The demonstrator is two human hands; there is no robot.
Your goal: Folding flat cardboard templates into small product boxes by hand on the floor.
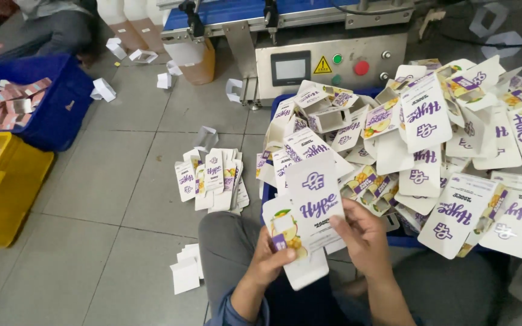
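Low in the middle of the frame, the left hand (pixel 271 261) and right hand (pixel 362 236) both pinch a flat white-and-purple carton (pixel 310 208), held upright before the heaped cartons (pixel 430 139), its printed face toward the person.

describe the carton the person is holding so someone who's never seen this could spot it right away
Start at the blue crate heaped with flat white and purple cartons, below the grey machine. At its near left edge, the left hand and right hand grip one flat carton. Unlike the others, it is lifted off the heap and held between two hands.
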